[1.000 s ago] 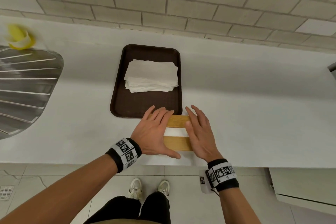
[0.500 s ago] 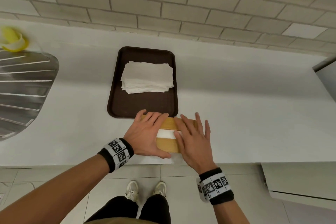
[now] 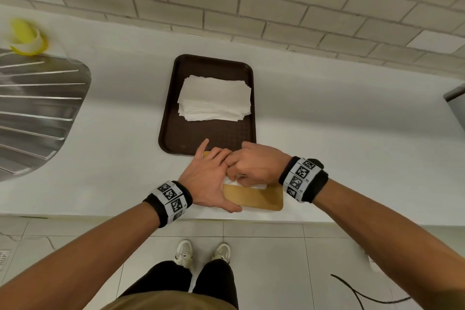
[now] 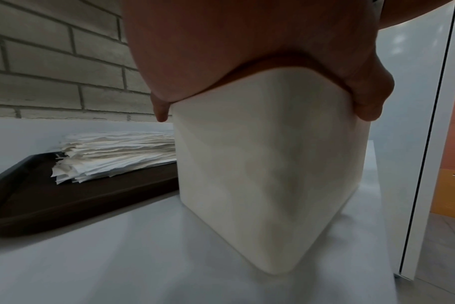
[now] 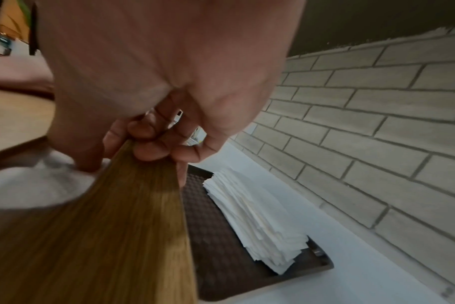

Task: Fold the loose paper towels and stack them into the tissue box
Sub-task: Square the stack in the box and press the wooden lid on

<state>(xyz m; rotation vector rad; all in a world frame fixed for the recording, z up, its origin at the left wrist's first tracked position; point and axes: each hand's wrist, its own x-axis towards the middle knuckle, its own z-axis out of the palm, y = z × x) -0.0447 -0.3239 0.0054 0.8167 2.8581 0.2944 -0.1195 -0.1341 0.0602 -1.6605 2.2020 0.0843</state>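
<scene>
The tissue box (image 3: 254, 196) stands at the counter's front edge; it has a white body (image 4: 260, 174) and a wooden lid (image 5: 104, 226) with a slot showing white paper. My left hand (image 3: 208, 173) lies flat over the box's left end, thumb along the front edge, fingers straight. My right hand (image 3: 254, 166) is curled at the slot, its fingers (image 5: 153, 150) hooked round the edge of the lid's far strip. A stack of loose paper towels (image 3: 214, 98) sits on the brown tray (image 3: 206, 138) just behind the box.
A ribbed steel sink drainer (image 3: 37, 113) lies at the left with a yellow object (image 3: 25, 38) behind it. A brick wall (image 3: 251, 2) backs the counter. A grey appliance edge (image 3: 456, 106) shows at the far right. A black cable (image 3: 364, 292) lies on the floor.
My right hand has gone from lying flat on the lid to curling its fingers into the slot from the right. My left hand stays pressed on the box's left end.
</scene>
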